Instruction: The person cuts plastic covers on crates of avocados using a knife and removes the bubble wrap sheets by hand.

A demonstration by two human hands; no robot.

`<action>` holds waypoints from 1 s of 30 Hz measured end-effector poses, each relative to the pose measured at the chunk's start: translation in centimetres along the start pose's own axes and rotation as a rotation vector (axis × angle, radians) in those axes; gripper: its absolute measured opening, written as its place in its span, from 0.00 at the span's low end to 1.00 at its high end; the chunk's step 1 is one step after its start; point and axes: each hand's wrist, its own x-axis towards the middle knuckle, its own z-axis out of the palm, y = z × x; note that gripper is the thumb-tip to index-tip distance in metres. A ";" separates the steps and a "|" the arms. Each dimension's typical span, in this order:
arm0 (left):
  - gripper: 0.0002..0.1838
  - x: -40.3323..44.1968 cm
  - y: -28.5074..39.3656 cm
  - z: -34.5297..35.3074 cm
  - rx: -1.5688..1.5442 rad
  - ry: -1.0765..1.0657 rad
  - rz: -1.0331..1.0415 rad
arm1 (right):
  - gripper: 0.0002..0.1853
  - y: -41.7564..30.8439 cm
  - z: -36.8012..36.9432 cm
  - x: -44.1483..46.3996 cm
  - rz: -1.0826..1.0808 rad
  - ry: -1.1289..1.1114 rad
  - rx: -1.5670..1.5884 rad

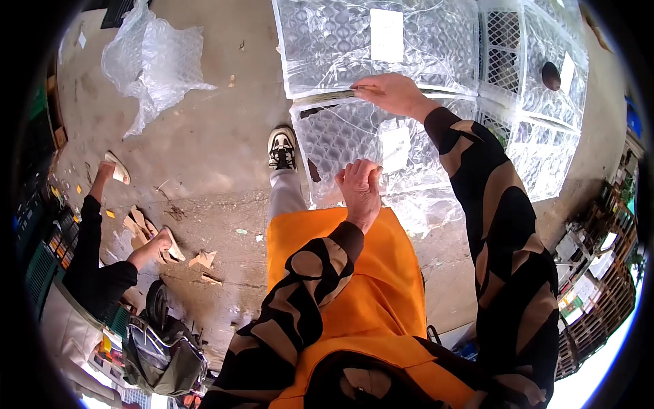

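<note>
Crates wrapped in clear bubble wrap (340,140) stand in front of me, with white paper labels (387,35) on them. My left hand (359,191) is closed over the near wrapped crate, its fingers curled on the wrap near a label. Further up, my right hand (392,92) reaches across to the gap between two wrapped crates. Its fingers are pressed together at the crate edge (327,97), and what they pinch is hidden. Some wrap hangs loose and crumpled at the near side.
Loose bubble wrap (153,65) lies on the concrete floor at upper left. Torn cardboard (139,228) is scattered at left, near another person's feet (167,244). A dark wheeled cart (163,354) stands at lower left. Stacked crates (606,252) line the right side.
</note>
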 end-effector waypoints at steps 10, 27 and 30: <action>0.21 6.7 -3.3 3.2 -0.042 0.076 -0.148 | 0.14 5.6 -1.4 -13.7 0.230 0.298 -0.005; 0.13 8.9 -2.9 3.8 -0.023 -0.482 -0.382 | 0.14 5.1 -4.4 -8.5 0.105 -0.018 -0.347; 0.13 9.1 -2.1 2.7 -0.040 -0.473 -0.360 | 0.14 4.7 -5.0 -7.4 0.153 -0.106 -0.390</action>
